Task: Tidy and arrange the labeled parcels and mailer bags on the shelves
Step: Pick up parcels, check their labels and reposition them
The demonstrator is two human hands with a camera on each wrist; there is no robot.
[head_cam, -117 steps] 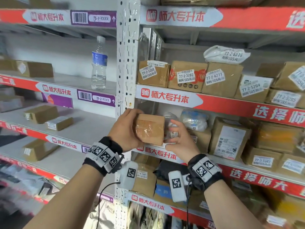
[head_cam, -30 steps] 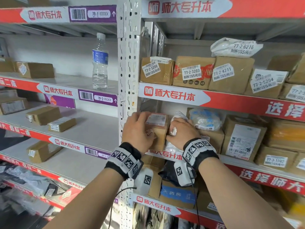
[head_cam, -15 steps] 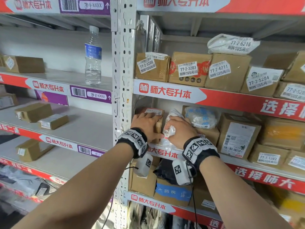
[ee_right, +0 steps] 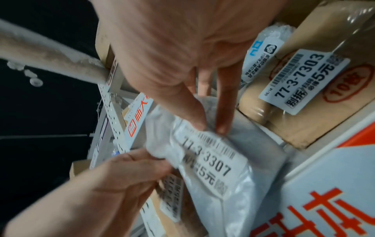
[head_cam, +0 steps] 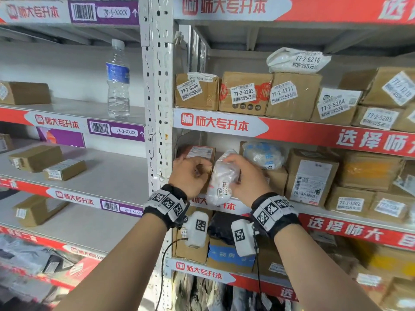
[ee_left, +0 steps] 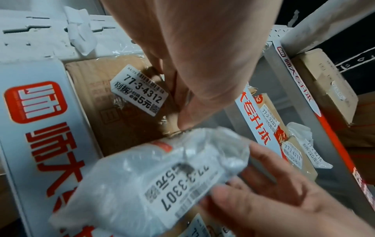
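A white mailer bag (head_cam: 221, 178) labelled 77-3-3307 stands on end at the front of the middle right shelf. My right hand (head_cam: 233, 169) pinches its upper right side between thumb and forefinger (ee_right: 211, 126). Curled round the bag's left edge (ee_right: 158, 162) is my left hand (head_cam: 197, 173). The bag's label (ee_left: 182, 189) faces outward. Just behind my left hand, a brown box (head_cam: 197, 152) labelled 77-3-4312 (ee_left: 113, 112) sits at the shelf's left end against the post.
A white perforated post (head_cam: 158, 108) rises just left of my hands. Right of the bag are a bubble-wrapped parcel (head_cam: 261, 154) on a box marked 77-3-7303 (ee_right: 304, 80) and more cartons. Labelled boxes (head_cam: 244, 93) fill the shelf above. A water bottle (head_cam: 118, 79) stands on the left bay.
The brown box I held earlier now rests at the shelf's left end. My left hand has left it and joined the right hand on the white bag, which has come forward.
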